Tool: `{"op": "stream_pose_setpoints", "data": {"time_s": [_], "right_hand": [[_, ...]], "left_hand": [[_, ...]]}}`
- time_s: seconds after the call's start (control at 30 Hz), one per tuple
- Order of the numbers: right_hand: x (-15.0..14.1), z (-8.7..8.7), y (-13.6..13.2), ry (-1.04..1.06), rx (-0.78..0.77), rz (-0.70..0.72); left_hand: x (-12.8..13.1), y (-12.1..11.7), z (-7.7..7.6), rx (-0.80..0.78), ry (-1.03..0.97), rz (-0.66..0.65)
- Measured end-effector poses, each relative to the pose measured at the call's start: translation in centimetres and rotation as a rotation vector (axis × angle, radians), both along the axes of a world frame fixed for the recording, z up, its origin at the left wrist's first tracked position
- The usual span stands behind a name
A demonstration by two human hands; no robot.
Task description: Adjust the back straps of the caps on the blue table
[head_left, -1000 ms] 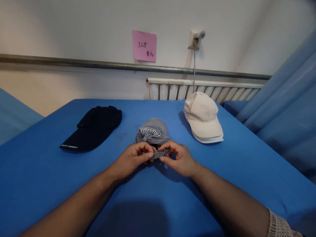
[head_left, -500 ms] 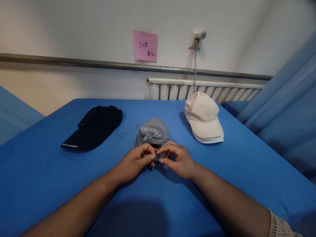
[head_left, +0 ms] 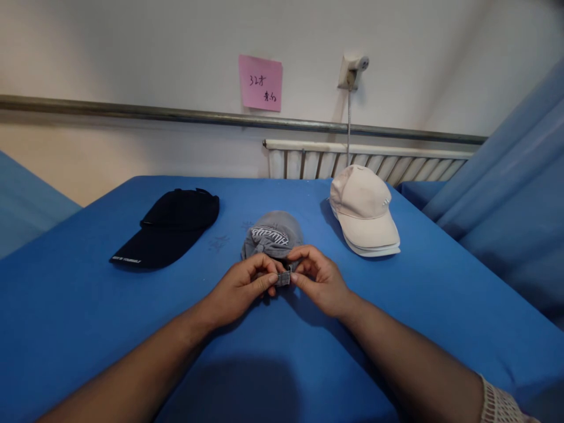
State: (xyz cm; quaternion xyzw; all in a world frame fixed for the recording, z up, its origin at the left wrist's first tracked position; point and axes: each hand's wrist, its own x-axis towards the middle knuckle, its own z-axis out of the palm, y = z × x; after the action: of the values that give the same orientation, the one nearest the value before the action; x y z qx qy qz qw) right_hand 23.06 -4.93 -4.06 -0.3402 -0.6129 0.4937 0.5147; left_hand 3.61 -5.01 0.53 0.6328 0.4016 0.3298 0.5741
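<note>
A grey cap (head_left: 273, 235) with white lettering lies in the middle of the blue table (head_left: 88, 305). Its back strap (head_left: 283, 278) sticks out towards me. My left hand (head_left: 240, 288) pinches the strap from the left with thumb and fingers closed. My right hand (head_left: 319, 279) pinches it from the right, fingers curled over it. The two hands meet at the strap, just in front of the cap.
A black cap (head_left: 170, 226) lies at the left of the table and a beige cap (head_left: 363, 208) at the right. Behind stand a wall with a pink note (head_left: 259, 82), a metal rail and a radiator (head_left: 365, 158). Blue fabric hangs at the right.
Both hands keep pinching the grey cap's strap. My right hand's fingers have shifted a little up and towards the cap, and a short end of strap shows between the hands again.
</note>
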Motion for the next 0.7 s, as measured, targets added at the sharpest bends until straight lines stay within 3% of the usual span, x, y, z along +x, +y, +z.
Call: {"op": "stream_pose_setpoints", "data": {"time_s": [0.13, 0.27, 0.5, 0.7], "right_hand": [[0.2, 0.9, -0.3, -0.146, 0.125, -0.19], [0.4, 1.7, -0.7, -0.257, 0.182, -0.109], [0.0, 1.4, -0.7, -0.29, 0.015, -0.071], [-0.2, 0.8, -0.4, -0.15, -0.091, 0.011]], "left_hand": [[0.1, -0.3, -0.2, 0.012, 0.009, 0.02], [0.2, -0.4, -0.2, 0.061, 0.049, 0.051], [0.1, -0.3, -0.1, 0.195, 0.128, 0.077], [0.1, -1.0, 0.2, 0.46, 0.416, 0.032]]}}
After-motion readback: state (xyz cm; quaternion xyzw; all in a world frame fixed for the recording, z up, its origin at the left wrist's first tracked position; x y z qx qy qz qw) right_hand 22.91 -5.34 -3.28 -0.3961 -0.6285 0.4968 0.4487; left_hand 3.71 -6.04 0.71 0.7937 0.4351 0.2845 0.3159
